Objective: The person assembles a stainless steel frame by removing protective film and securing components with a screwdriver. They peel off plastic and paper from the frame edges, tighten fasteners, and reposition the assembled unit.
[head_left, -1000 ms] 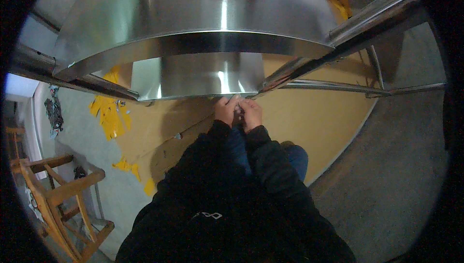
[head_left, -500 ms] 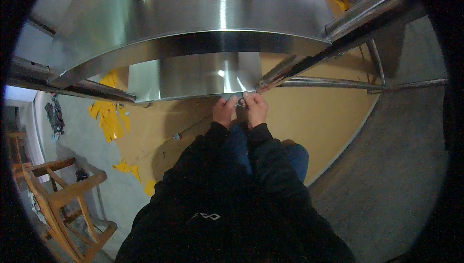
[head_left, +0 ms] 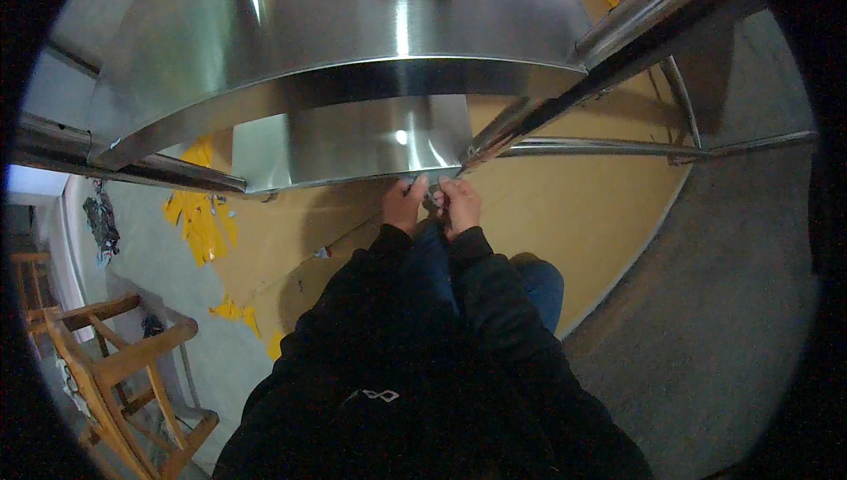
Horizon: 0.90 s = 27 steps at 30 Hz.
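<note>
Lower metal shelf [head_left: 353,143] just beyond left fingers [head_left: 404,189] and right fingers [head_left: 455,189], bent; grip unclear

From converging black-sleeved forearms [head_left: 357,281], the bare left hand [head_left: 402,206] and bare right hand [head_left: 464,207] reach forward side by side, thumbs [head_left: 419,186] extended, each grip partly hidden.

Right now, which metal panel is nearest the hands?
The lower panel: left hand and right hand are at its edge; the upper panel is farther.
</note>
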Motion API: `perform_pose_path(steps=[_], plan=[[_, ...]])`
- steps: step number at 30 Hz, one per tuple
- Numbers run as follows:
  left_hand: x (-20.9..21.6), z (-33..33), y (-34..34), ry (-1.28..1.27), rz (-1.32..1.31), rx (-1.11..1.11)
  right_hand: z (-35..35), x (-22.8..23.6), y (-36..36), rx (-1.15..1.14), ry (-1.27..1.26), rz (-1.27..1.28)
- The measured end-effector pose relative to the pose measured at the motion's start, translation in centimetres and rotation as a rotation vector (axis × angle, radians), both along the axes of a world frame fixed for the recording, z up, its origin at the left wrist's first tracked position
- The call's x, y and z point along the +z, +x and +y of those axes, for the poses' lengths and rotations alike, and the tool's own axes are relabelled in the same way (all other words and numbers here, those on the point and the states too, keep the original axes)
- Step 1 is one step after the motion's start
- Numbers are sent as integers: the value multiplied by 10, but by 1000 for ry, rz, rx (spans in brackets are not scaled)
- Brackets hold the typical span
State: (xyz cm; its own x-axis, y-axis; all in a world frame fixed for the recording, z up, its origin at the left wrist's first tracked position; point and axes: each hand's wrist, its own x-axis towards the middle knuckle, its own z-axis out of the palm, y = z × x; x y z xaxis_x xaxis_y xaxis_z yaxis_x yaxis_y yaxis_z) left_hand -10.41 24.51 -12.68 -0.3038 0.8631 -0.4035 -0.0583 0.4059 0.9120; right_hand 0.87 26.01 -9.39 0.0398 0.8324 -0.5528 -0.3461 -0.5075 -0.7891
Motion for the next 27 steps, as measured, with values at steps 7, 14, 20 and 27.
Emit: perform_pose_path(steps=[7,14,20,27], plan=[[39,4,18,-3,-180,41,-2,-4,11,85,-46,56],[-12,7,15,134,-85,-1,9,-12,15,54,212,-122],[-5,2,10,70,1,-48,6,-7,14,5,50,51],[2,-10,-2,137,139,-103,7,-14,16,177,-131,86]])
